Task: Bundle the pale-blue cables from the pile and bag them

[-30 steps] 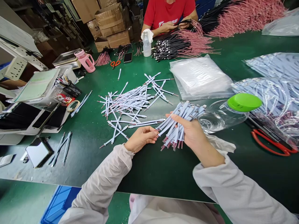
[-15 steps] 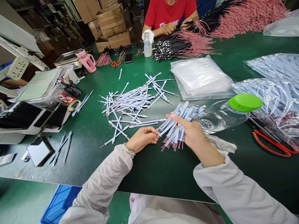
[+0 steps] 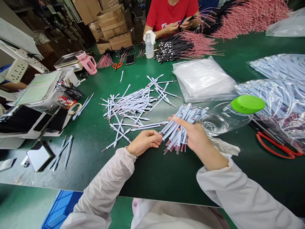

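Note:
My right hand (image 3: 198,136) is closed around a bundle of short pale blue cables (image 3: 179,127), with flat connectors pointing up and right and thin reddish wire ends hanging at the lower left. At the bundle's left edge, the fingertips of my left hand (image 3: 145,140) pinch the wire end of one cable; the fingertips hide that end. A loose pile of the same cables (image 3: 135,101) lies on the green table beyond my left hand. Just right of the bundle is a clear bottle with a green lid (image 3: 247,104), partly behind my right hand.
White plastic bags (image 3: 202,78) lie behind the bottle, filled bags of cables (image 3: 274,95) at right. Red-handled scissors (image 3: 277,146) lie near them. Across the table, a person in a red shirt (image 3: 170,14) handles black cables. A pink jug (image 3: 86,63) and papers stand left.
My left fingers have closed further over the wire end, so the reddish wires seen there before are now covered. The bundle stays in my right hand. The co-worker's hands have shifted slightly.

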`<state>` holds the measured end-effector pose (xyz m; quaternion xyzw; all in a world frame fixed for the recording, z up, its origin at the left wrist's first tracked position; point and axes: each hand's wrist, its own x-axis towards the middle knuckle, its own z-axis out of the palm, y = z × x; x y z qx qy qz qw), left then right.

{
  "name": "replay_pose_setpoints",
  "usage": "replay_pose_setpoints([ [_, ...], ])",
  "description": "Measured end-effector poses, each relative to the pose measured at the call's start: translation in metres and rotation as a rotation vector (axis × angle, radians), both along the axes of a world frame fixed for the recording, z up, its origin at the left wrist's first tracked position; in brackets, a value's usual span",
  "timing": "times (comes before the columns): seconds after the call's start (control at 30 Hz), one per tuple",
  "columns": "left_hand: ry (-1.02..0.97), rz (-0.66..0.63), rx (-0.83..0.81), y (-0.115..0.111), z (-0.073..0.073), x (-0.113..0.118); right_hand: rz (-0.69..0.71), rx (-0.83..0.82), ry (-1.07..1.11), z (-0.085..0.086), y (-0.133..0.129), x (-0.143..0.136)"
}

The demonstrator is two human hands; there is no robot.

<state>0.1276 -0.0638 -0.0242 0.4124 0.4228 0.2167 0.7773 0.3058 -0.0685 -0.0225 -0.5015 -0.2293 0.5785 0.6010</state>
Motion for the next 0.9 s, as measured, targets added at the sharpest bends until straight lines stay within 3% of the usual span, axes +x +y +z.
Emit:
replay_pose_setpoints([
  [0.5, 0.145, -0.039, 0.125, 0.0, -0.004, -0.001, 0.004, 0.019, -0.016, -0.003, 0.0, 0.001],
  [0.7, 0.423, -0.381, 0.504, 0.014, 0.019, -0.03, 0.078, -0.04, 0.068, 0.002, -0.002, 0.002],
  [0.8, 0.36, -0.244, 0.497, 0.015, 0.032, -0.039, 0.262, -0.134, 0.222, 0.01, -0.014, -0.005],
  [0.9, 0.084, -0.022, 0.335, 0.001, 0.032, -0.034, 0.503, -0.206, 0.363, 0.017, -0.039, -0.017],
])
